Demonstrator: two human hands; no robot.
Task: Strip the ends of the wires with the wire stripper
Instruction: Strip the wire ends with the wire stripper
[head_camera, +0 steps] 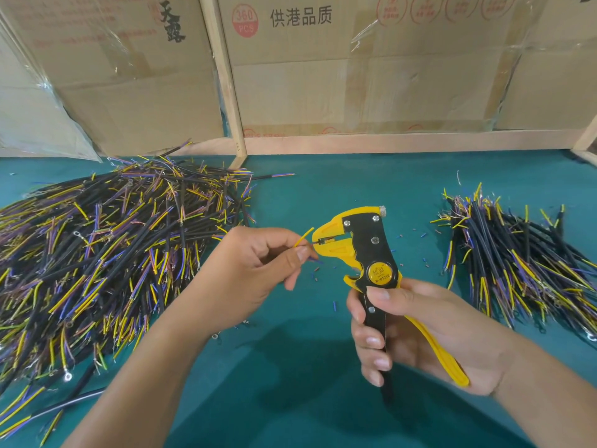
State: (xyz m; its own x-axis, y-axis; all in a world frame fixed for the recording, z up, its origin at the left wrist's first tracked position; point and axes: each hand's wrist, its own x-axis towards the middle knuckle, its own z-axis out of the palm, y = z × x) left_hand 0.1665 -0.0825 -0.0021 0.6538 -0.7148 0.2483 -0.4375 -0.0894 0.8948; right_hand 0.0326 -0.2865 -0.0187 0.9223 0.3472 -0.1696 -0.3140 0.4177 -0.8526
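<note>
Left hand (255,263): fingers curled, thumb and forefinger pinching a small cable whose yellow core (303,237) sticks up and whose other core runs level into the tool's mouth.
Right hand (429,331): fingers and thumb wrapped round both handles of the wire stripper (361,247), holding it upright above the green mat (290,367).
Stripper mouth: the yellow jaws stand slightly apart with a thin core lying between them; whether its insulation is already cut cannot be told.
Step in hand: judged to be the stripping of one core end, the squeeze either about to come or just made.
Large pile (106,253): a broad heap of black cables with yellow and purple cores at the left, probably the stock awaiting work; some carry ring terminals.
Smaller pile (517,260): a lesser heap at the right, well apart from the first, with frayed bare strands at many tips, probably the finished pieces.
Insulation scraps (323,273): short coloured bits scattered on the mat near the tool.
Progress: judged partial; by the sizes of the heaps, most of the work remains.
</note>
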